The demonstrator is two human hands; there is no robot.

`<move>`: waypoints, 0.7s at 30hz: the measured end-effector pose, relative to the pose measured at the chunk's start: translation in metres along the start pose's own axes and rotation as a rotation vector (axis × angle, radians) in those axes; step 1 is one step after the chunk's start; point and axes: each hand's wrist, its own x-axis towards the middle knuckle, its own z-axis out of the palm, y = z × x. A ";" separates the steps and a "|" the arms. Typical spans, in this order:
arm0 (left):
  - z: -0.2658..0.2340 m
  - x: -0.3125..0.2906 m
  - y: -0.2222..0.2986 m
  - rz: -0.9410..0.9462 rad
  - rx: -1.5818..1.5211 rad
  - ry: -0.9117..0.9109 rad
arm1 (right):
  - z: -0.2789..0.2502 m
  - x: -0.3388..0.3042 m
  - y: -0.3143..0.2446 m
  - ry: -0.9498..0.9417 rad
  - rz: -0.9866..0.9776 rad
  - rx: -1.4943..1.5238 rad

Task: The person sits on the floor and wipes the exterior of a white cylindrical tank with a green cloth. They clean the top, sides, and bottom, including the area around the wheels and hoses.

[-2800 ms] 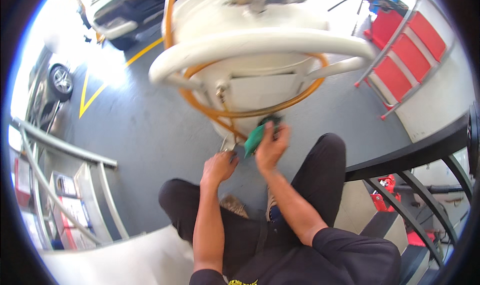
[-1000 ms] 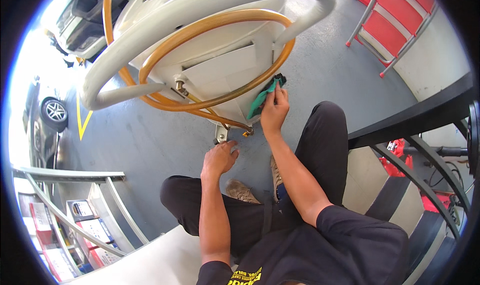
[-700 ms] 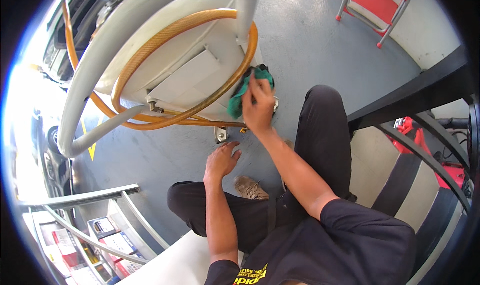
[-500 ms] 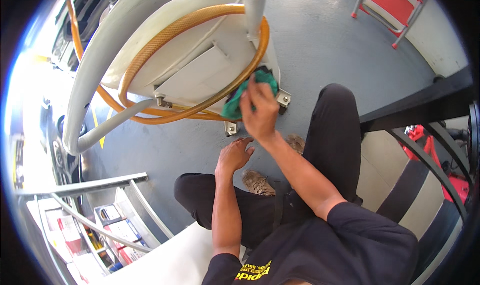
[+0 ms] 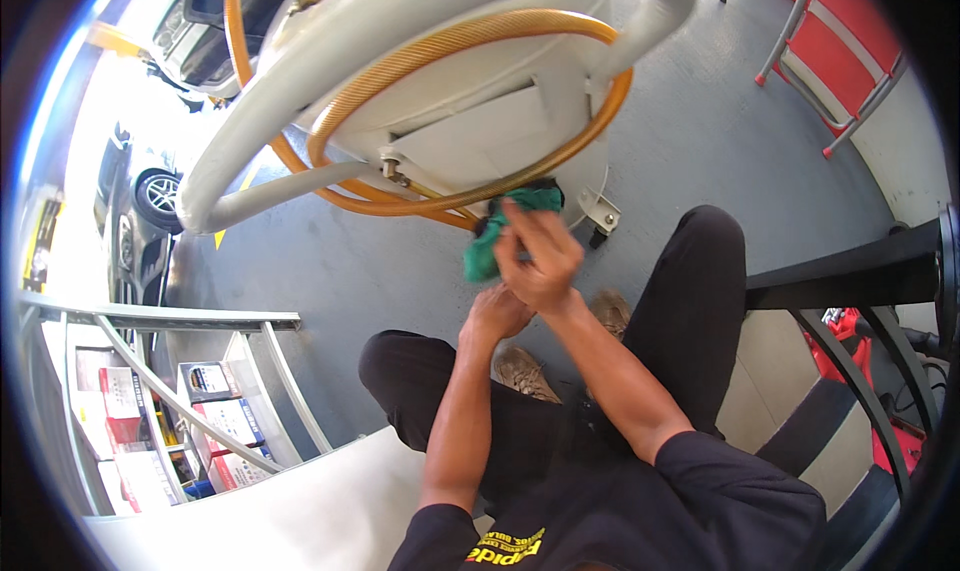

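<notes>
A green cloth [image 5: 497, 243] is bunched in my right hand [image 5: 545, 266], whose fingers are bent over it and slightly blurred. The cloth lies at the lower edge of a white rounded tank [image 5: 470, 131], just under a looped orange hose [image 5: 480, 193]. A dark patch shows along the cloth's upper side. My left hand [image 5: 497, 314] is right below the right one, close to its wrist. Its fingers are mostly hidden there, and whether they touch the right wrist I cannot tell.
A thick grey tube frame [image 5: 290, 81] curves around the tank, which has a metal foot bracket [image 5: 600, 211]. Boxes [image 5: 225, 421] sit in a metal rack [image 5: 180, 318] at left. A red folding chair [image 5: 835, 46] stands far right; a black metal frame [image 5: 840, 276] is nearer.
The tank and hose appear farther right and higher as the view shifts. My left hand has come up beside the right wrist. The right hand keeps the cloth, now lower on the tank.
</notes>
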 end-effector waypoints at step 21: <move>-0.004 -0.022 -0.008 0.063 -0.044 0.073 | 0.001 0.134 -0.053 0.125 -0.388 -0.466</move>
